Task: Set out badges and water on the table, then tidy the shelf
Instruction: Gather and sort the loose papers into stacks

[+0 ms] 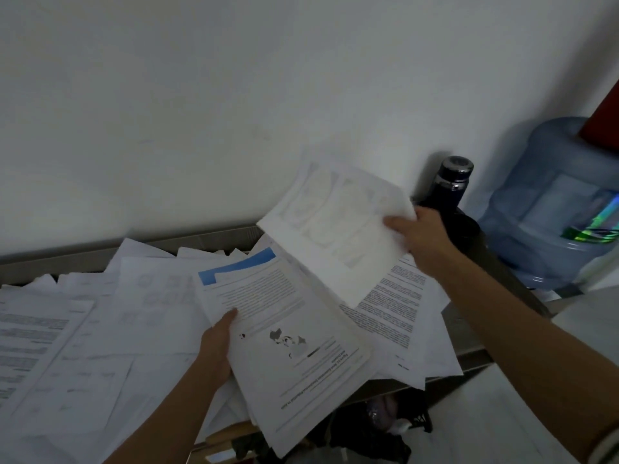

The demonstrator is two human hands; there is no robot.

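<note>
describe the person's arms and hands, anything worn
Both forearms are bare, no sleeves. The left hand and right hand show no gloves or rings. A pale striped band, maybe a sleeve hem, edges the right one at the frame's corner.

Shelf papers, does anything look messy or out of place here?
Yes. The loose papers sprawl across the shelf at mixed angles, overlapping, some overhanging its front edge. The left hand grips one stack; the right hand holds a sheet up.

Dark flask (450,187) stands near blue jug (549,212) by white wall (201,95).
</note>
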